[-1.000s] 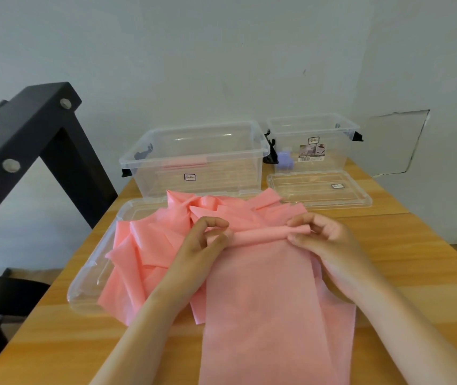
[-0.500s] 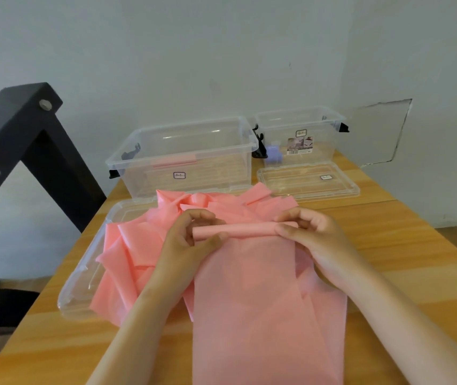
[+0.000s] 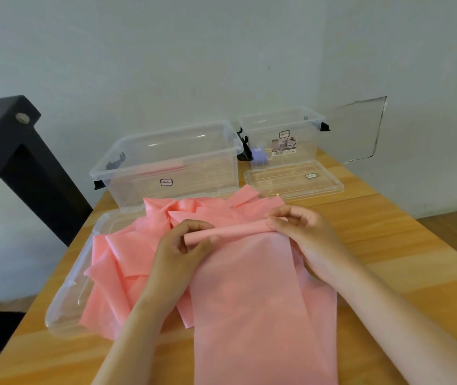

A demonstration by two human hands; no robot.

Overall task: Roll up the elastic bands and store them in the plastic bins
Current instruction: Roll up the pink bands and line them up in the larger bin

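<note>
On the wooden table (image 3: pixel 388 245), a long pink elastic band (image 3: pixel 249 301) laid flat, far end rolled into a tube (image 3: pixel 235 229). At left, a heap of loose pink bands (image 3: pixel 127 254) over a clear lid (image 3: pixel 66 301). Behind, large clear bin (image 3: pixel 166 162), then small clear bin (image 3: pixel 282 134). Gripping the tube's ends: left hand (image 3: pixel 177 251) and right hand (image 3: pixel 305 237), fingers curled round it.

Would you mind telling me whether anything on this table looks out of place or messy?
The loose pink bands lie in a crumpled heap across the large clear lid at the left, spilling off it onto the table. On the wall beside the small bin, a rectangular patch has a cracked outline.
</note>
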